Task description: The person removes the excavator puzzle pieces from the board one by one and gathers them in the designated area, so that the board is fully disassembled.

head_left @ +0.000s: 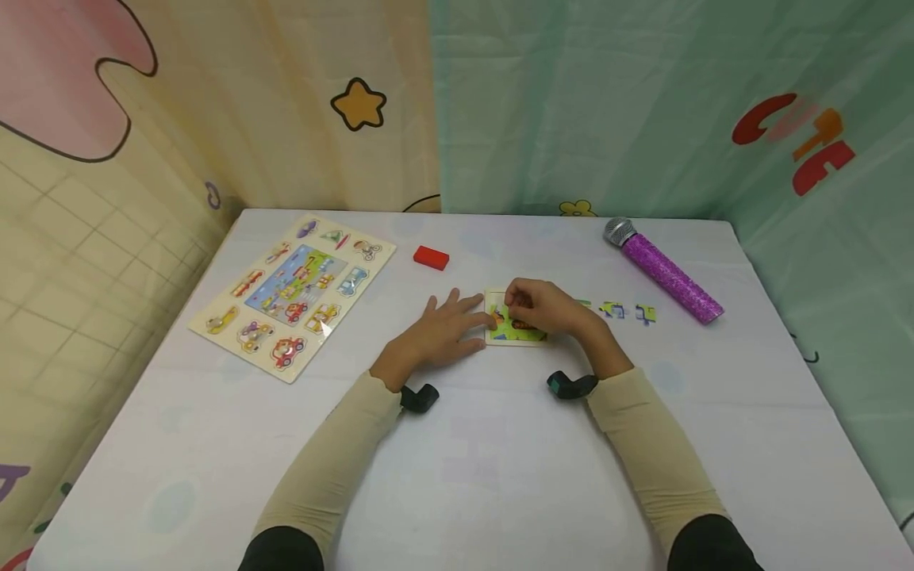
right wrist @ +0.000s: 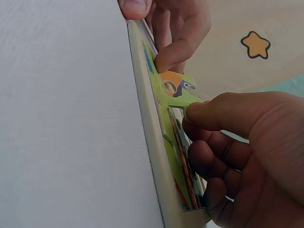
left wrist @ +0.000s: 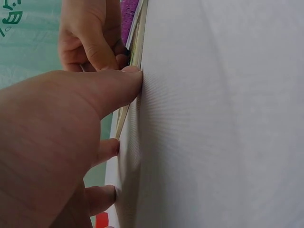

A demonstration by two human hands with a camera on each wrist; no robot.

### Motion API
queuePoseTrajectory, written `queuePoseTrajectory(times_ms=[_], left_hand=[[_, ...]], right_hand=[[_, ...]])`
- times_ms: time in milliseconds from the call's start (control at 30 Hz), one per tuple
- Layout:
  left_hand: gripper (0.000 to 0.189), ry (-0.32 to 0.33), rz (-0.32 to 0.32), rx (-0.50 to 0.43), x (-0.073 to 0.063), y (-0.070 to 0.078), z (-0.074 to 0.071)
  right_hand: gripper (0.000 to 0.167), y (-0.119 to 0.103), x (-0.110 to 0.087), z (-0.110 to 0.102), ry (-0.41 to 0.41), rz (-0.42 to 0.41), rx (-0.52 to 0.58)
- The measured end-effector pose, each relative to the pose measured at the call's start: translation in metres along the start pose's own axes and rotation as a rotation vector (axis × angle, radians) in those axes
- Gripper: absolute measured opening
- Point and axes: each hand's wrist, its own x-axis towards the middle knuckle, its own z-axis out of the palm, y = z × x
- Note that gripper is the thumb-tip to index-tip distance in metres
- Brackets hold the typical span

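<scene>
A small jigsaw board (head_left: 517,343) with a pale rim and a green picture lies flat at mid-table. My left hand (head_left: 444,329) has its fingers spread and touches the board's left side. In the left wrist view, the left thumb (left wrist: 118,88) rests against the board's near edge. Over the board, my right hand (head_left: 546,307) pinches a puzzle piece (right wrist: 178,88) between thumb and fingers. That piece is green with an orange and dark blue print, and stands tilted up from the board. A left fingertip is close beside it; whether they touch I cannot tell.
Loose puzzle pieces (head_left: 612,309) lie right of the board. A glittery purple microphone (head_left: 671,277) lies at the back right. A red block (head_left: 432,257) sits behind the left hand. Farther left is a large vehicle puzzle board (head_left: 239,350). Curtains stand behind the table.
</scene>
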Motion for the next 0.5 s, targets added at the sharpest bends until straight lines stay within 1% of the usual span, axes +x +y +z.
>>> queuePoseTrajectory(times_ms=[167,300,400,500], left_hand=[[0.038,-0.006,-0.007,-0.002,0.001,0.0,0.001],[0.038,-0.002,0.0,-0.004,0.003,0.0,0.002],[0.038,0.0,-0.006,-0.011,0.003,0.0,0.003],[0.038,0.004,-0.023,-0.01,0.002,0.0,0.002]], right_hand=[[0.007,-0.001,-0.003,-0.006,0.008,-0.015,0.042],[0.008,0.001,-0.011,-0.019,0.057,-0.032,0.105],[0.009,0.005,-0.022,-0.033,0.105,-0.027,0.132],[0.01,0.013,-0.039,-0.044,0.121,0.003,0.124]])
